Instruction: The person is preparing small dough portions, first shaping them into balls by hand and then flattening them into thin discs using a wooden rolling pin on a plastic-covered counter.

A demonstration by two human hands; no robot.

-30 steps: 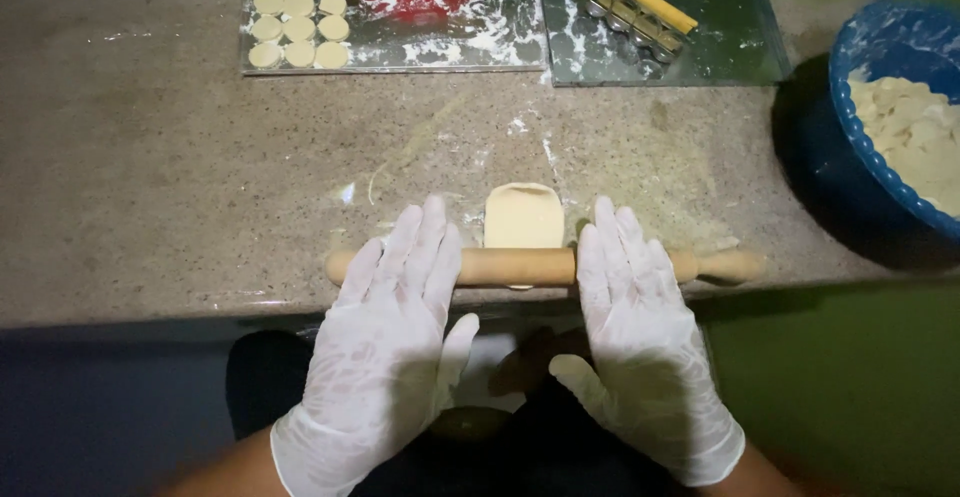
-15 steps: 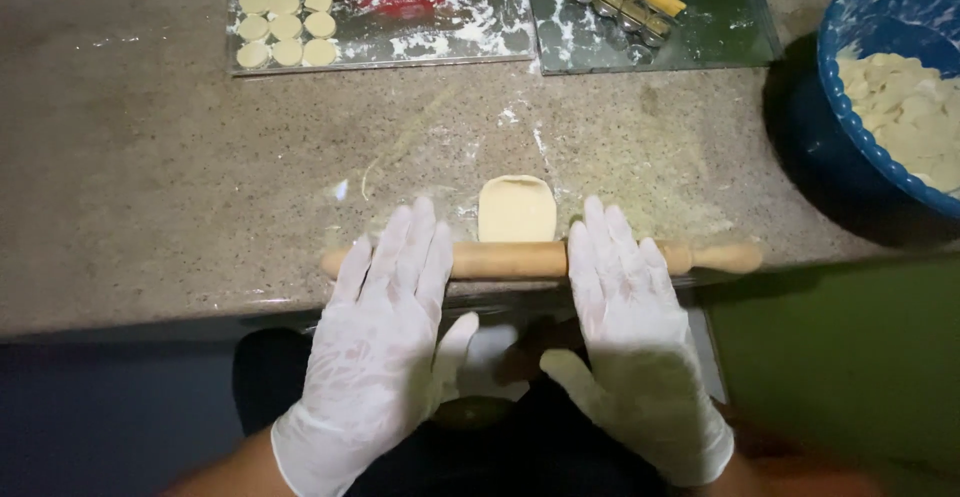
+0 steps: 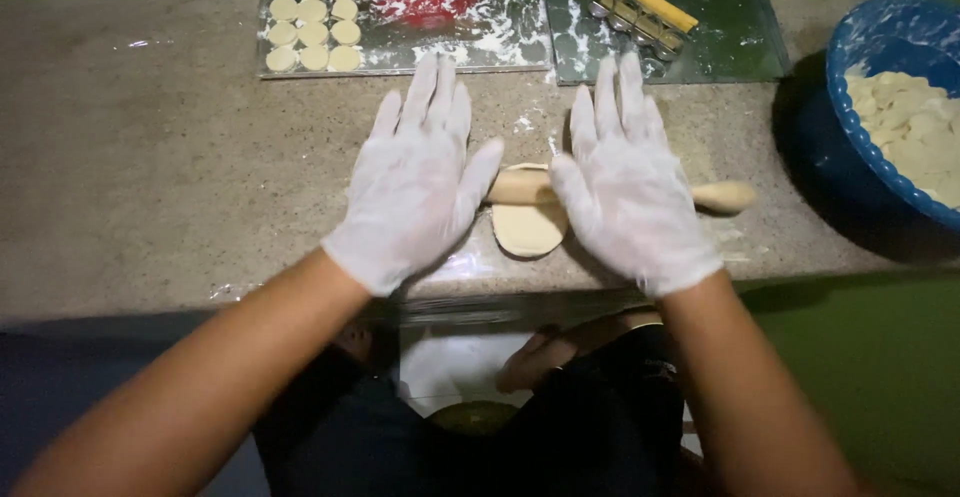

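Your gloved left hand (image 3: pixel 418 182) and right hand (image 3: pixel 630 189) press flat, fingers spread, on the wooden rolling pin (image 3: pixel 722 196); the pale dough piece (image 3: pixel 527 229) looks soft and tearable.

2 gloved hands show, the left hand (image 3: pixel 418 172) and the right hand (image 3: pixel 625 182), with 1 rolling pin (image 3: pixel 600 193) and 1 dough sheet (image 3: pixel 528 227). Upper left holds 9 dough discs (image 3: pixel 313 21). 2 trays (image 3: pixel 480 52) line the top edge; 1 blue basket (image 3: pixel 850 127) sits at right.

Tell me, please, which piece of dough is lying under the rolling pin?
The flattened oval piece between both gloved hands; the small round discs sit on the far tray.
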